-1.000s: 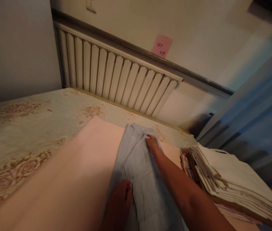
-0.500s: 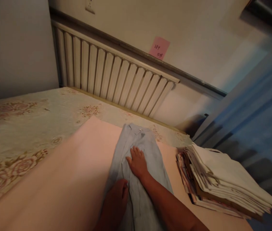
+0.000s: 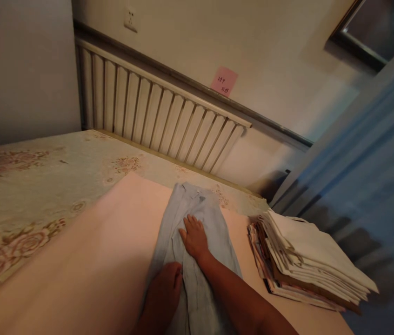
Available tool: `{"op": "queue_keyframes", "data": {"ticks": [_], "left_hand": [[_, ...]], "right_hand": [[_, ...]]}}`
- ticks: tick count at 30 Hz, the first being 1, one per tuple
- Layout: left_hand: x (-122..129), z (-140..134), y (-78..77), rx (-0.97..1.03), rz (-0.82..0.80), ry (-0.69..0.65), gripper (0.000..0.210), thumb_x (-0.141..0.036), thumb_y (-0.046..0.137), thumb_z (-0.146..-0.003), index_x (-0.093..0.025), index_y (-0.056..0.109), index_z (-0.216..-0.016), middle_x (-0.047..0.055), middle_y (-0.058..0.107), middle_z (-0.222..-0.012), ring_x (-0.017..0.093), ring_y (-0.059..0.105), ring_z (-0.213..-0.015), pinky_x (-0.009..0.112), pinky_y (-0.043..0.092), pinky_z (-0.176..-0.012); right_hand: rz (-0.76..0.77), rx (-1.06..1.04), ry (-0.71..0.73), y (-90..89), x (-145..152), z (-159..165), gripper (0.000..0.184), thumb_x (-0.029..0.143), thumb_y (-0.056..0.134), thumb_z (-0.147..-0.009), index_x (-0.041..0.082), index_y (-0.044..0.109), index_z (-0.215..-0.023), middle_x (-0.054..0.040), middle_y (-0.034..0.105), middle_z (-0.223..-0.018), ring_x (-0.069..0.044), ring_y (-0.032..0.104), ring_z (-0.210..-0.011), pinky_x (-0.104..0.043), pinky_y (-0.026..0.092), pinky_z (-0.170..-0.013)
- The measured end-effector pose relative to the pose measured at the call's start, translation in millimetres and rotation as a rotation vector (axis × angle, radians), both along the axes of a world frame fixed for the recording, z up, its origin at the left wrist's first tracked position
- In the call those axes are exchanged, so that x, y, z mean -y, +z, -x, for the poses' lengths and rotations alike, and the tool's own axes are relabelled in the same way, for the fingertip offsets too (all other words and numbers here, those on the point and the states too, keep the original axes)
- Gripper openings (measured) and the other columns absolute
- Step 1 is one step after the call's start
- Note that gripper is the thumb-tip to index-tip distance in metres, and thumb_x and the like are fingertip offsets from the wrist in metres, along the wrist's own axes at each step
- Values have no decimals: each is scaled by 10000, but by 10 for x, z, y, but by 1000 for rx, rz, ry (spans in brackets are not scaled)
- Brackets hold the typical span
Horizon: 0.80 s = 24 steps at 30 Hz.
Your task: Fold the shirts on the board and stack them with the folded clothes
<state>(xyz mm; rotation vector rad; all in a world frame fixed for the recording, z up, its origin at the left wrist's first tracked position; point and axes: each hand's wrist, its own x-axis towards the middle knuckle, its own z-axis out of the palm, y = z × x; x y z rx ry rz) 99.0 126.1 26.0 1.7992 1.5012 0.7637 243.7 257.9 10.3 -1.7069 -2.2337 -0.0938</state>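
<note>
Garment (image 3: 217, 242), pale blue: centre, on pink sheet (image 3: 113, 242), left of stack (image 3: 317, 251). Right hand (image 3: 195, 238): spread flat on it, grasping nothing; left hand (image 3: 164, 288): curled, near, cannot tell whether gripping. Risk: sideways palm pressure could crease it.

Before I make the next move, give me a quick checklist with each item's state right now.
1. Right hand laid palm-down on the blue garment: ok.
2. Left hand has a grip on the cloth: cannot tell; it is at the garment's left side, in shadow, its fingertips hidden.
3. Garment free of creases: not ok; long folds run down it.
4. Garment fully within the pink sheet: not ok; its far end reaches past the edge onto the flowered cover.
5. Stack of folded cloth apart from the garment: ok; pink sheet shows between them.
6. Garment's near end lying flat: cannot tell; it runs out of view.
</note>
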Motion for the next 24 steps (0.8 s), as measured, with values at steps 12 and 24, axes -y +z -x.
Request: {"op": "queue_keyframes", "data": {"ticks": [12, 24], "left_hand": [[10, -5, 3, 2, 10, -12, 216, -180, 353, -876, -193, 568, -891, 53, 637, -907, 176, 593, -850, 283, 395, -775], [11, -13, 8, 4, 6, -1, 174, -165, 393, -868, -201, 562, -873, 39, 636, -926, 170, 581, -865, 275, 381, -773]], "right_hand": [[-4, -1, -9, -20, -5, -1, 497, 441, 350, -968, 195, 472, -1383, -74, 398, -1485, -239, 283, -1408, -437, 152, -1153], [-25, 3, -7, -35, -13, -11, 491, 438, 327, -978, 192, 478, -1376, -74, 414, -1476, -227, 296, -1401, -437, 163, -1152]]}}
